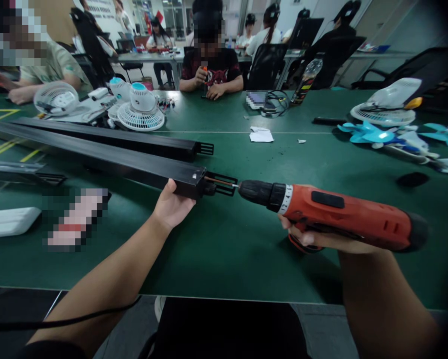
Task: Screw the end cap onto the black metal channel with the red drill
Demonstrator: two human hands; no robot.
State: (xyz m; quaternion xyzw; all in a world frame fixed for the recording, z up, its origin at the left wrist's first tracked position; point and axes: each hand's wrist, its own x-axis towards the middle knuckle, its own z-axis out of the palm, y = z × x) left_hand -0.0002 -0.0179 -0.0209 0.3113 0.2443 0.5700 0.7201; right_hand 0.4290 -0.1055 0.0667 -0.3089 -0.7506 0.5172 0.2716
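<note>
My right hand (302, 237) grips a red and black cordless drill (353, 214), held level with its chuck pointing left. A thin bit reaches from the chuck to the slotted bracket (226, 184) at the end of a long black rail (134, 162); whether its tip touches a screw cannot be made out. My left hand (173, 207) holds that rail near its end, thumb on the near side and fingers underneath. Behind it lies a second black rail (141, 142) with a similar slotted end (205, 148).
White fan parts (141, 114) stand at the back left, blue fan blades (366, 133) at the right. A white paper scrap (261, 134) and a bottle (307, 82) are on the green table (224, 259). Across from me sits a person (211, 65) working with both hands.
</note>
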